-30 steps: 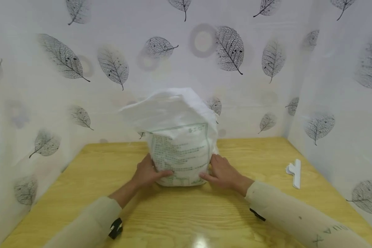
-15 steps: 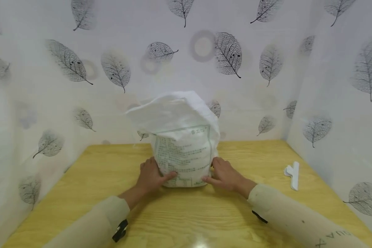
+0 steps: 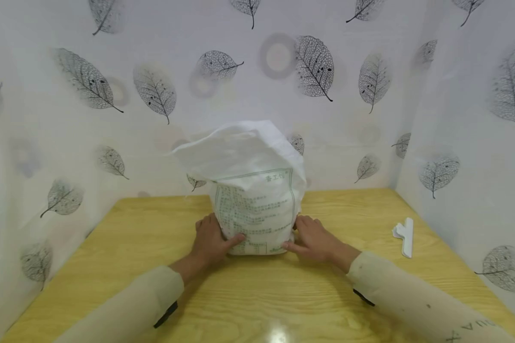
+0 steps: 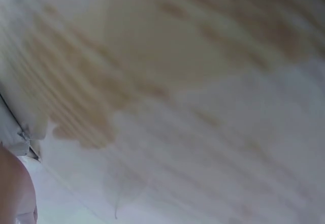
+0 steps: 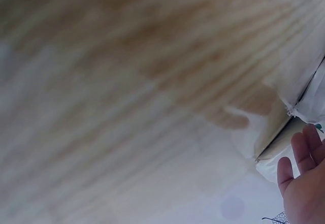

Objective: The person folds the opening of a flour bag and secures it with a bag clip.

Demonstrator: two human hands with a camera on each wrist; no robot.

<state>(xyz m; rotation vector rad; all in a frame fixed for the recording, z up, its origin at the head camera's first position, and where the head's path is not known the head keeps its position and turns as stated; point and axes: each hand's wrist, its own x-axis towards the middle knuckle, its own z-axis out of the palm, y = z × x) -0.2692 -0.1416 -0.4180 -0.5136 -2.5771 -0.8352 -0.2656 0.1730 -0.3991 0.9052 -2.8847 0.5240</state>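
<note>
A white bag [image 3: 255, 209] with green printed writing stands on the wooden table in the head view. Its loose top leans to the left. My left hand [image 3: 211, 240] grips the lower left side, with the thumb across the front and the fingers along the side. On the opposite side, my right hand [image 3: 313, 240] holds the lower right corner the same way. The fingertips behind the bag are hidden in the head view. In the right wrist view, fingers [image 5: 302, 153] of the right hand lie by the bag's lower edge. The left wrist view shows only part of the left hand [image 4: 15, 188].
A white bag clip [image 3: 405, 238] lies on the table [image 3: 257, 295] to the right of the bag. A pale curtain [image 3: 249, 95] printed with dark leaves hangs behind the table and along both sides.
The bag and both hands have shifted slightly to the right. Both hands have kept hold of its lower sides, and the bag still stands on the table. The head view has moved a little.
</note>
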